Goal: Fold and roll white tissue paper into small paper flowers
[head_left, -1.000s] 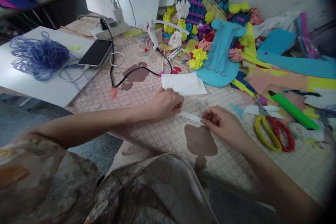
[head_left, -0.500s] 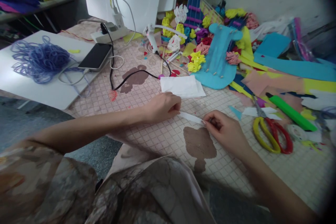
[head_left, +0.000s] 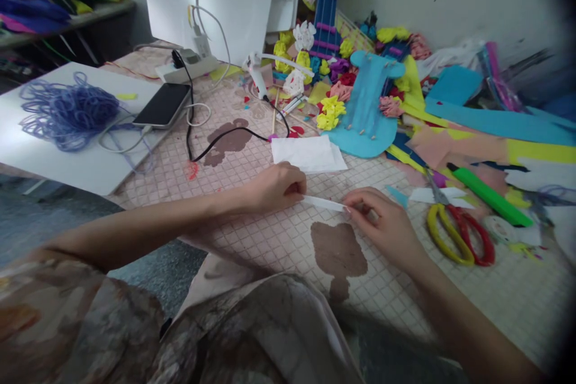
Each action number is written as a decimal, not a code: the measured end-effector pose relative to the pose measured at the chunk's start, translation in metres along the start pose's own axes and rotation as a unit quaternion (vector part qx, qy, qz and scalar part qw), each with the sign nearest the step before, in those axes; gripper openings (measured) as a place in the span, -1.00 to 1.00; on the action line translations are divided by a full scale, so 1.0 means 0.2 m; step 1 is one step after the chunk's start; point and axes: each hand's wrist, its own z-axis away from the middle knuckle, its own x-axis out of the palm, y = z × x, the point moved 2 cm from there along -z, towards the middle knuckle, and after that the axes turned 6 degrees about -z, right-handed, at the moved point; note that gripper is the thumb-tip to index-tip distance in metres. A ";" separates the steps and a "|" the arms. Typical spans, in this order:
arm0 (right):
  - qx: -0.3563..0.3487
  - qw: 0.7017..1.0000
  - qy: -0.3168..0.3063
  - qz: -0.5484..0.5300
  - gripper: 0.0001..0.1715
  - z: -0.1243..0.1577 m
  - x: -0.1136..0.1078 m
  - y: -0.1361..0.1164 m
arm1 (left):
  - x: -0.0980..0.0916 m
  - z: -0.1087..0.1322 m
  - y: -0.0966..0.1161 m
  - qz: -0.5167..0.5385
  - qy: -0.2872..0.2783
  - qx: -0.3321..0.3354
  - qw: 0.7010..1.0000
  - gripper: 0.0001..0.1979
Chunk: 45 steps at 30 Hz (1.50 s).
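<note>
Both hands pinch one narrow white paper strip just above the pink checked tablecloth. My left hand grips its left end with closed fingers. My right hand pinches the right end between thumb and fingertips. The strip stretches nearly flat between the two hands. A folded white sheet lies just beyond my left hand.
Scissors with yellow and red handles and a green marker lie to the right. A blue foam guitar shape, paper flowers and coloured sheets crowd the back. A glue gun, a phone and purple cord sit at the left.
Both hands keep their grip on the strip and have hardly shifted; the view has tilted slightly, moving the table contents a little leftward and down.
</note>
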 end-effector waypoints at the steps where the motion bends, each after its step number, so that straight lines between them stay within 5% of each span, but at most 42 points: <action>1: -0.005 1.000 0.000 0.010 -0.88 -0.01 -0.01 0.00 | 0.00 -0.01 0.01 -0.003 -0.006 -0.009 1.000 -0.95; 6: -0.055 0.997 0.001 0.050 -0.89 -0.07 -0.05 -0.02 | -0.01 -0.11 0.08 0.031 -0.037 -0.012 0.999 -0.69; 14: -0.072 0.995 0.013 0.069 -0.90 -0.15 -0.15 -0.02 | -0.01 -0.25 0.10 0.136 -0.075 -0.068 0.986 -0.75; 18: -0.021 0.999 0.024 0.015 -0.92 -0.15 -0.15 0.02 | -0.01 -0.26 0.09 0.170 -0.068 -0.069 0.981 -0.73; 23: 0.062 0.981 0.014 -0.182 -0.58 -0.16 -0.07 0.05 | 0.00 -0.25 0.10 0.160 -0.035 -0.061 0.985 -0.76; 26: 0.085 0.974 -0.005 -0.208 -0.68 -0.16 -0.04 0.04 | 0.01 -0.25 0.10 0.154 -0.037 -0.060 0.986 -0.77; 36: 0.091 0.969 0.079 -0.215 -0.78 -0.15 -0.06 0.10 | 0.01 -0.24 0.09 0.193 -0.058 -0.075 0.977 -0.76; 41: 0.116 0.918 0.174 -0.337 -0.72 -0.14 -0.09 0.13 | 0.01 -0.24 0.07 0.268 -0.052 -0.106 0.956 -0.76; 45: 0.158 0.884 0.096 -0.430 -0.62 -0.14 -0.01 0.08 | 0.03 -0.25 0.08 0.326 -0.041 -0.117 0.937 -0.77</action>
